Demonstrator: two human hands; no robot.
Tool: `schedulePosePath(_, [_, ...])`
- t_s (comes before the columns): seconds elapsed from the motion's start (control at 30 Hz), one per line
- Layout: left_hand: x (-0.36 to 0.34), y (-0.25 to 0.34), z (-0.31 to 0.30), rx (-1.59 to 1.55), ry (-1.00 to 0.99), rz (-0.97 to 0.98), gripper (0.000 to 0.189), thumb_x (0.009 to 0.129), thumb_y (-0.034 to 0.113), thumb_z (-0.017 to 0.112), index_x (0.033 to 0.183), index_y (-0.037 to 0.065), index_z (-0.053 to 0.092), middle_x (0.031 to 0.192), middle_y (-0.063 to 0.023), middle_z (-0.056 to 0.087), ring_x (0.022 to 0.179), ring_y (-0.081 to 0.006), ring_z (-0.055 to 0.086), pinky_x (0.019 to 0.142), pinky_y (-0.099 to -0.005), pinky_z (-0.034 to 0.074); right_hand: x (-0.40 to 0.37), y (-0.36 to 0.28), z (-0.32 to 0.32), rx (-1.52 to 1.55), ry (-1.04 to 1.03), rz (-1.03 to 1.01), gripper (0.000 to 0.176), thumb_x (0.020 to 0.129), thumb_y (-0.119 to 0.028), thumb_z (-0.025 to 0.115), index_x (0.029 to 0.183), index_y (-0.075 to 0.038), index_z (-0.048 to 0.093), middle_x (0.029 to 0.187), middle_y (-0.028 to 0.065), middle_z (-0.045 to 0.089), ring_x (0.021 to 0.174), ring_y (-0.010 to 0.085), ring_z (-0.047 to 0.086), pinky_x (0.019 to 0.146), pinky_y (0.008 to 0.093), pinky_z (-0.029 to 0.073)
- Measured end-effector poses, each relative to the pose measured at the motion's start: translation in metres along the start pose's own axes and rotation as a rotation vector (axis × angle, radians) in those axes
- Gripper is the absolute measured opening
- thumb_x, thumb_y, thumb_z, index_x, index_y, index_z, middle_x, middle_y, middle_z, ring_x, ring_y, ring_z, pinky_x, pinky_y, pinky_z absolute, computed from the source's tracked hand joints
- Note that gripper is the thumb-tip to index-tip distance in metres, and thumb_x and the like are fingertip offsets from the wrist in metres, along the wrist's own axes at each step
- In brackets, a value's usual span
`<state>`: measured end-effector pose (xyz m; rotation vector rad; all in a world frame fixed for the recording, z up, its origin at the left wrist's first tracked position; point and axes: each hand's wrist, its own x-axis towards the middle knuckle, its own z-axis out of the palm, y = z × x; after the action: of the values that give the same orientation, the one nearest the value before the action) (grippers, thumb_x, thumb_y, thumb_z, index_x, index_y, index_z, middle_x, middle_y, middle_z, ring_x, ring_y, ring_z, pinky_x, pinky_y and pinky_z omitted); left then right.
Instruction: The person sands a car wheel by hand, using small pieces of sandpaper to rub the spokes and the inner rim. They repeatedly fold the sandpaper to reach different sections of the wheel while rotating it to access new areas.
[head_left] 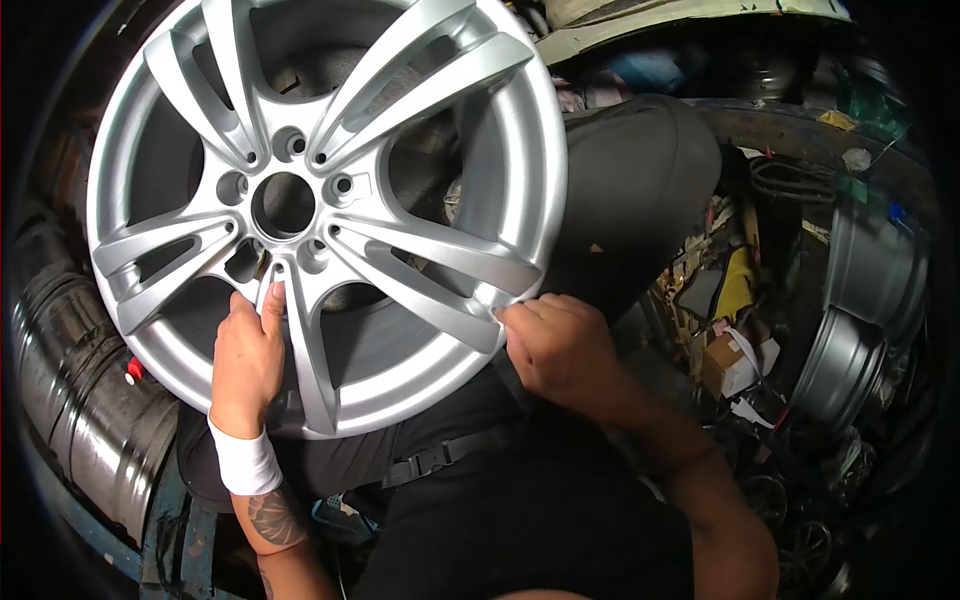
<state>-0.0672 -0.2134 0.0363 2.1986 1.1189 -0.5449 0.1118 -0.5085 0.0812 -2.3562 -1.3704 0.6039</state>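
Observation:
A silver alloy wheel [440, 398] rests tilted over my lap, its spoked face toward me. My left hand [248, 350] is closed around a lower spoke just below the hub, the thumb laid along the spoke's front. A thin yellowish-brown sliver shows in the gap above its fingers. My right hand [565, 350] is curled into a tight grip at the lower right edge of the wheel, thumb and fingertips pressed at a spoke's outer end. Whatever lies inside those fingers is hidden. A white wristband [245, 462] wraps my left wrist.
Shiny metal wheel barrels [90, 400] stand at the left. More silver rims [840, 365] are stacked on the right, beside a small cardboard box [728, 362] and a yellow cloth-like piece [735, 283] among clutter. A red-and-white small item [133, 371] sits left of the wheel.

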Motion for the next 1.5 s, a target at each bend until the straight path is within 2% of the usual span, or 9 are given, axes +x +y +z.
schedulePosePath(0.07, [-0.001, 0.001, -0.001, -0.011, 0.009, 0.012, 0.068, 0.109, 0.052, 0.045, 0.096, -0.013, 0.055, 0.089, -0.0394, 0.065, 0.093, -0.0584, 0.063, 0.082, -0.0570, 0.049, -0.002, -0.004, -0.002, 0.026, -0.071, 0.033, 0.010, 0.082, -0.006, 0.069, 0.084, -0.006, 0.059, 0.071, 0.0096, 0.059, 0.068, 0.0289, 0.063, 0.065, 0.0414, 0.052])
schedulePosePath(0.17, [-0.002, 0.003, -0.004, -0.011, -0.025, -0.008, 0.066, 0.109, 0.052, 0.045, 0.097, -0.013, 0.055, 0.089, -0.0390, 0.066, 0.093, -0.0578, 0.064, 0.082, -0.0567, 0.049, 0.007, 0.001, -0.002, 0.013, 0.010, 0.013, 0.009, 0.084, -0.006, 0.068, 0.083, -0.006, 0.059, 0.070, 0.0114, 0.060, 0.067, 0.0306, 0.065, 0.063, 0.0433, 0.053])
schedulePosePath(0.27, [-0.001, -0.002, -0.004, -0.031, -0.032, 0.008, 0.065, 0.109, 0.051, 0.046, 0.097, -0.012, 0.055, 0.088, -0.0386, 0.066, 0.092, -0.0574, 0.064, 0.081, -0.0565, 0.050, 0.007, -0.002, -0.015, 0.072, -0.159, 0.057, 0.008, 0.084, -0.002, 0.071, 0.092, -0.003, 0.068, 0.075, 0.0132, 0.066, 0.069, 0.0316, 0.068, 0.062, 0.0439, 0.054])
schedulePosePath(0.37, [-0.001, -0.003, -0.003, -0.031, -0.031, 0.016, 0.064, 0.109, 0.051, 0.046, 0.097, -0.012, 0.055, 0.088, -0.0383, 0.066, 0.092, -0.0575, 0.064, 0.081, -0.0564, 0.050, 0.008, 0.004, -0.009, 0.086, -0.094, 0.026, 0.008, 0.085, -0.004, 0.070, 0.093, -0.003, 0.068, 0.076, 0.0138, 0.067, 0.069, 0.0324, 0.068, 0.062, 0.0448, 0.053])
schedulePosePath(0.47, [-0.001, -0.001, -0.006, -0.026, -0.046, 0.002, 0.064, 0.109, 0.050, 0.047, 0.098, -0.012, 0.055, 0.089, -0.0385, 0.066, 0.093, -0.0578, 0.064, 0.081, -0.0564, 0.049, 0.008, 0.004, -0.012, 0.048, -0.227, 0.072, 0.007, 0.086, -0.005, 0.068, 0.093, -0.004, 0.067, 0.076, 0.0140, 0.066, 0.069, 0.0333, 0.067, 0.062, 0.0453, 0.053])
schedulePosePath(0.97, [-0.002, 0.000, -0.008, -0.045, -0.072, -0.005, 0.067, 0.109, 0.053, 0.045, 0.099, -0.012, 0.054, 0.089, -0.0394, 0.065, 0.094, -0.0588, 0.062, 0.082, -0.0562, 0.049, 0.010, 0.005, -0.008, 0.098, -0.209, 0.086, 0.006, 0.088, -0.008, 0.066, 0.092, -0.005, 0.065, 0.078, 0.0135, 0.066, 0.073, 0.0348, 0.067, 0.066, 0.0461, 0.053])
schedulePosePath(1.27, [-0.002, -0.003, -0.007, -0.032, -0.049, 0.004, 0.066, 0.108, 0.053, 0.047, 0.098, -0.012, 0.053, 0.090, -0.0390, 0.066, 0.094, -0.0587, 0.062, 0.082, -0.0565, 0.049, 0.009, 0.000, -0.019, 0.082, -0.312, 0.169, 0.007, 0.092, -0.012, 0.065, 0.092, -0.005, 0.065, 0.069, 0.0152, 0.066, 0.063, 0.0368, 0.067, 0.060, 0.0473, 0.053])
schedulePosePath(1.37, [-0.003, -0.002, -0.007, -0.032, -0.064, -0.002, 0.066, 0.108, 0.053, 0.047, 0.097, -0.012, 0.053, 0.089, -0.0388, 0.065, 0.093, -0.0588, 0.062, 0.081, -0.0563, 0.050, 0.008, -0.003, -0.010, 0.057, -0.243, 0.124, 0.011, 0.092, -0.012, 0.063, 0.086, -0.004, 0.059, 0.065, 0.0161, 0.065, 0.060, 0.0358, 0.069, 0.056, 0.0477, 0.055])
schedulePosePath(1.5, [-0.002, -0.001, -0.009, -0.034, -0.084, -0.007, 0.066, 0.108, 0.052, 0.047, 0.096, -0.012, 0.052, 0.087, -0.0383, 0.065, 0.092, -0.0586, 0.063, 0.081, -0.0560, 0.050, 0.008, -0.006, -0.015, -0.042, -0.401, 0.178, 0.012, 0.095, -0.015, 0.064, 0.089, -0.005, 0.063, 0.069, 0.0146, 0.066, 0.063, 0.0359, 0.068, 0.056, 0.0465, 0.053])
